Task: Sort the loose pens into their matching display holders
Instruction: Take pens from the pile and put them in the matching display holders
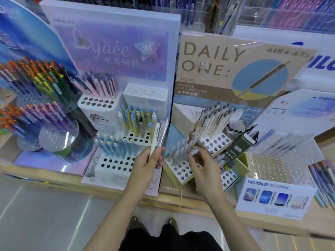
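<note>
Several pens (156, 140) fill left fingers (159, 152); right fingers (195, 157) pinch a blurred pen (193, 150) among crowded grey pens (178, 151).

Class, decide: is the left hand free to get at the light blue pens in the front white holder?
Probably yes: the light blue pens stand just beside the left hand, nothing between, though it grips other pens.

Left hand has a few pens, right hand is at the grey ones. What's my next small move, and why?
Probably move the right hand to the cream pen in the left hand. It looks like the standing pens in the rear holder, which has free holes; the right hand's fingers are blurred at the grey pens.
</note>
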Demonstrator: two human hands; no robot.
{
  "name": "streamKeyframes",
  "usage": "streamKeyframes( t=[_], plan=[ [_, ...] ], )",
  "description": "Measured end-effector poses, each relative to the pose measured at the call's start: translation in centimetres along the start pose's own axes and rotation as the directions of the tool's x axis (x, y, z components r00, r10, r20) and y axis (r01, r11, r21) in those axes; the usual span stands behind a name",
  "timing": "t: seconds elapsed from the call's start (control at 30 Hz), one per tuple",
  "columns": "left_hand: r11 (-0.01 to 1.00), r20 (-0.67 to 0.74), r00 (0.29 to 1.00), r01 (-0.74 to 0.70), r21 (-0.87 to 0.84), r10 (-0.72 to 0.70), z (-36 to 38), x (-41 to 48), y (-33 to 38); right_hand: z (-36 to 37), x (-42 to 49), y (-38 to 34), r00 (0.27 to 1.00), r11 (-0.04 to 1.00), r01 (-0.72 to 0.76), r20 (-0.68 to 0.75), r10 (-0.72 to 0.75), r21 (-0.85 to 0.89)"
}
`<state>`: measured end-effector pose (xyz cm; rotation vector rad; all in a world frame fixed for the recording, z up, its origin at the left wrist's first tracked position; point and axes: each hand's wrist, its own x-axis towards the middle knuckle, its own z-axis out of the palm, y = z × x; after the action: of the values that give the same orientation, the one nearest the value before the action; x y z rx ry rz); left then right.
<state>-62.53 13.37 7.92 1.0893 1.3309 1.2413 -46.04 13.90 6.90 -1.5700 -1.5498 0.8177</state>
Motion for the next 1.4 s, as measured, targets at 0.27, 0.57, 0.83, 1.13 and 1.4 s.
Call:
streamKeyframes(
  t=[0.27, 0.57, 0.83, 1.13, 1.4],
  plan=[
    [0.999, 0.021, 0.999, 0.035, -0.020, -0.034, -0.3, 0.0, -0.8, 0.1, -1.6, 0.6, 0.998, 0.999, 0.025, 0.052, -0.023, -0.039],
    [0.999, 0.027, 0.999, 0.040, -0.030, -0.039, -0.4, -0.1, -1.1, 2.5, -1.0, 0.6, 0.997, 0.999, -0.016, 0.073, 0.014, 0.034],
    [0.999, 0.029, 0.999, 0.040, -0.028, -0.039, -0.6, -0.8, -1.2, 3.1, -0.7, 0.9, 0.991, 0.988, -0.125, -0.036, 0.128, 0.088],
    [1.000, 0.188, 0.982, 0.018, -0.016, -0.015, 0.1, -1.1, -0.3, 0.3, -1.0, -2.4, 0.994, 0.988, 0.065, -0.095, -0.052, 0.143],
    [1.000, 0.233, 0.972, 0.031, 0.007, -0.031, 1.2, -1.2, -0.4, -0.7, 0.8, -4.6, 0.995, 0.834, -0.085, -0.004, 0.104, 0.546]
  ],
)
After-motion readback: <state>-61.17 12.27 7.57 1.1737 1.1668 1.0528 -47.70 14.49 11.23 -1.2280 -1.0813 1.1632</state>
